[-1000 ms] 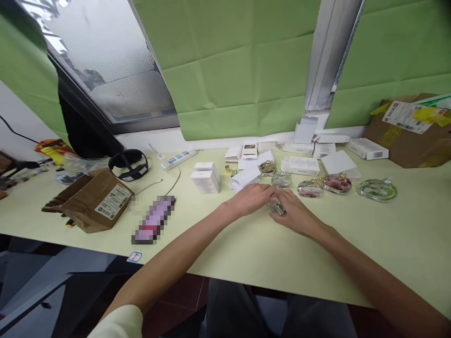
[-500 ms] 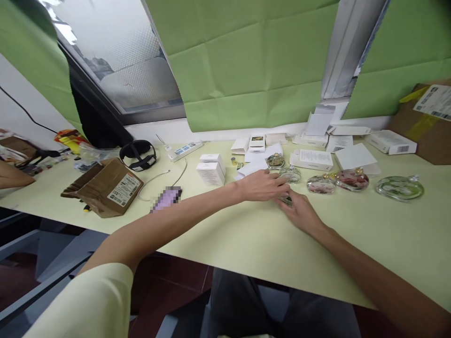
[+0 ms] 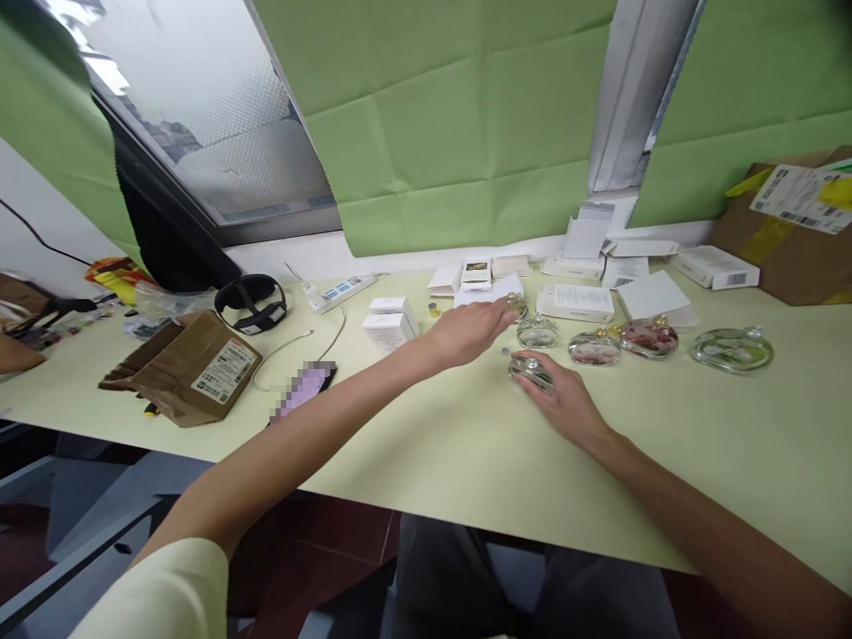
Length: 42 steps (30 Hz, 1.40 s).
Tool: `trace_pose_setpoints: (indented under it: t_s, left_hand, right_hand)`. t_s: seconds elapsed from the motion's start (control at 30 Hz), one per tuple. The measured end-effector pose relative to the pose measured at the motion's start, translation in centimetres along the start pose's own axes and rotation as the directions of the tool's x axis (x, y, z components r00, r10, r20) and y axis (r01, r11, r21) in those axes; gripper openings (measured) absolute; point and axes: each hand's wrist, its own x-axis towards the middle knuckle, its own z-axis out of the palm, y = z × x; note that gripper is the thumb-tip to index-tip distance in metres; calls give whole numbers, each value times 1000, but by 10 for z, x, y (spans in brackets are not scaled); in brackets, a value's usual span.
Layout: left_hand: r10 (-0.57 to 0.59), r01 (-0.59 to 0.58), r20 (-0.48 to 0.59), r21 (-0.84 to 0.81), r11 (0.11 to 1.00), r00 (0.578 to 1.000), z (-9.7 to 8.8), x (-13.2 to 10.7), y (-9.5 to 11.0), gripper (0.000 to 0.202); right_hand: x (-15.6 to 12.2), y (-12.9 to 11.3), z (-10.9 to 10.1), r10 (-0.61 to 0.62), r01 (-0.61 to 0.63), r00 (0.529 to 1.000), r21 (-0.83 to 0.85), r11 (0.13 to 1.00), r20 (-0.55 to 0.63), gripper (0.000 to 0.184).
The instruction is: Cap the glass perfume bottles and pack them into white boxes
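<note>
My right hand (image 3: 565, 401) rests on the pale green table (image 3: 466, 444) with its fingers closed round a small clear glass bottle (image 3: 531, 372) lying on its side. My left hand (image 3: 466, 331) is stretched out beyond it, fingers extended, and its fingertips reach a small round bottle with a gold cap (image 3: 516, 305). Just right of that hand a row of flat glass bottles lies on the table: a clear one (image 3: 537, 333), a pinkish one (image 3: 592, 348), a red one (image 3: 647, 339) and a larger greenish one (image 3: 730, 349).
Two small white boxes (image 3: 390, 324) stand left of my left hand, with more white boxes and leaflets (image 3: 576, 302) behind the bottles. Further left are a power strip (image 3: 339, 291), a phone (image 3: 303, 390), a brown parcel (image 3: 193, 368) and another person's hand (image 3: 17, 355). A cardboard box (image 3: 792, 222) stands far right.
My left hand has left the small bottle in my right hand and moved away from me to the gold-capped bottle. My right hand has kept hold of its bottle.
</note>
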Motion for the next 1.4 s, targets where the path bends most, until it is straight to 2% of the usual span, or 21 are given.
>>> trace_pose_setpoints:
  t_s: [0.07, 0.1, 0.23, 0.33, 0.47, 0.53, 0.57, 0.63, 0.67, 0.73, 0.83, 1.0, 1.2, 1.3, 1.4]
  left_hand:
    - [-15, 15, 66, 1, 1000, 998, 21, -4, -11, 37]
    - [-41, 40, 59, 9, 999, 997, 37, -6, -15, 30]
    - [-99, 99, -28, 19, 995, 995, 98, -11, -17, 20]
    - [-93, 95, -89, 11, 995, 992, 120, -10, -14, 25]
    - [-98, 68, -263, -121, 990, 960, 120, -9, -16, 31]
    - [-127, 46, -305, -261, 964, 944, 116, -11, -19, 34]
    - [-140, 36, -294, -333, 942, 945, 114, -13, -20, 34]
    - [-137, 25, -225, -440, 898, 965, 112, -16, -20, 33]
    - [-115, 17, -183, -463, 886, 976, 112, -18, -19, 32]
    - [-59, 0, -113, -464, 886, 992, 113, -20, -17, 30]
    - [-30, -5, -71, -442, 897, 997, 114, -21, -14, 27]
    - [-4, -21, -56, -429, 903, 998, 111, -21, -13, 25]
    - [6, -32, -63, -413, 910, 998, 113, -21, -13, 23]
    - [12, -45, -79, -434, 900, 997, 116, -21, -14, 22]
    - [-62, -5, -127, -469, 883, 990, 117, -20, -16, 24]
  right_hand:
    - [2, 2, -1, 12, -13, 999, 46, 999, 36, 39]
    - [3, 4, -2, 14, -17, 998, 57, 998, 61, 38]
    - [9, 12, -4, -16, 15, 995, 7, 1000, 98, 35]
    - [11, 14, -9, -45, 46, 994, -10, 999, 101, 43]
    - [8, 7, -24, -115, 110, 990, 59, 992, 85, 62]
    - [7, 5, -33, -166, 168, 986, 117, 979, -31, 51]
    - [8, 5, -37, -182, 202, 974, 155, 967, -132, 40]
    - [9, 7, -44, -187, 269, 922, 214, 939, -339, 19]
    - [11, 8, -48, -186, 296, 892, 221, 929, -412, 17]
    - [13, 12, -53, -196, 320, 867, 210, 924, -458, 24]
    - [15, 15, -55, -216, 297, 903, 178, 938, -371, 27]
    - [13, 13, -47, -195, 211, 958, 55, 976, -211, 19]
    - [14, 14, -42, -211, 213, 959, -11, 977, -191, 18]
    - [15, 16, -44, -153, 154, 970, -11, 988, -188, 19]
    - [15, 15, -48, -74, 78, 990, 34, 996, -120, 24]
